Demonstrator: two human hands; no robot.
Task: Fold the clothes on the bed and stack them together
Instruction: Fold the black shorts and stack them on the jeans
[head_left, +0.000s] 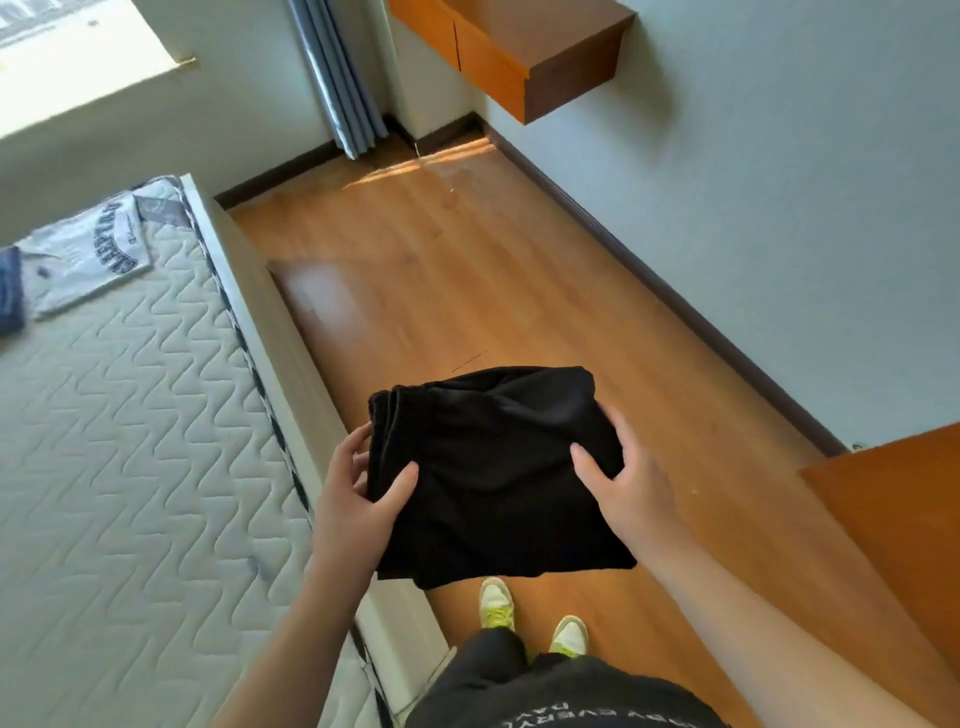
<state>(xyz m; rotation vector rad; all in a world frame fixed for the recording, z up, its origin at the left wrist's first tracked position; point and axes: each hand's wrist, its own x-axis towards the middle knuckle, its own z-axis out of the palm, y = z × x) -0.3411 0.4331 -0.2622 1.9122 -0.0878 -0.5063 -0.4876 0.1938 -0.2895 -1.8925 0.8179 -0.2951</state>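
Note:
A folded black garment (493, 467) is held in the air over the wooden floor, just right of the bed. My left hand (358, 499) grips its left edge, thumb on top and fingers underneath. My right hand (623, 478) grips its right edge the same way. On the quilted mattress (130, 441), at the far left, lies a folded white shirt with dark lettering (88, 260). A dark blue folded piece (10, 291) sits beside that shirt, cut off by the frame edge.
The wooden floor (467, 270) runs between the bed and the grey wall. A wooden wall shelf (519, 52) hangs at the top, and an orange wooden surface (893, 530) juts in at the right. My feet in light shoes (530, 618) stand below the garment.

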